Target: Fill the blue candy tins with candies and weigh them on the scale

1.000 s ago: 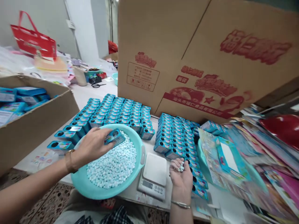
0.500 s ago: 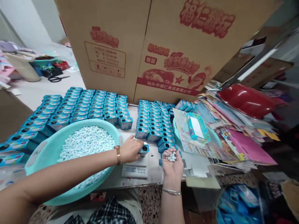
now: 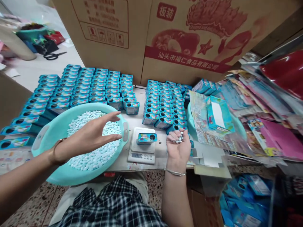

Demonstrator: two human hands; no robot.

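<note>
My left hand point(image 3: 94, 135) hovers over the turquoise basin point(image 3: 78, 179), thumb and fingers apart with nothing between them. Small pale blue and white candies point(image 3: 90, 157) fill the basin. A small blue box point(image 3: 146, 138) lies on the pan of a white digital scale point(image 3: 141, 157), between my two hands. To the right of the scale, my right hand point(image 3: 178, 145) is palm up, its fingers curled around a few candies point(image 3: 180, 137). Close behind that hand stand rows of the same blue boxes point(image 3: 163, 121).
More blue boxes point(image 3: 78, 94) stand in rows behind the basin. A large cardboard carton point(image 3: 132, 63) blocks the back. At right are a second basin point(image 3: 240, 126) under printed sheets and a bag of blue boxes point(image 3: 248, 201) below. Scissors point(image 3: 53, 55) lie far left.
My left hand has let go of the blue box on the scale and moved left over the basin, opening. My right hand's fingers have curled further over the candies. The view has tilted down.
</note>
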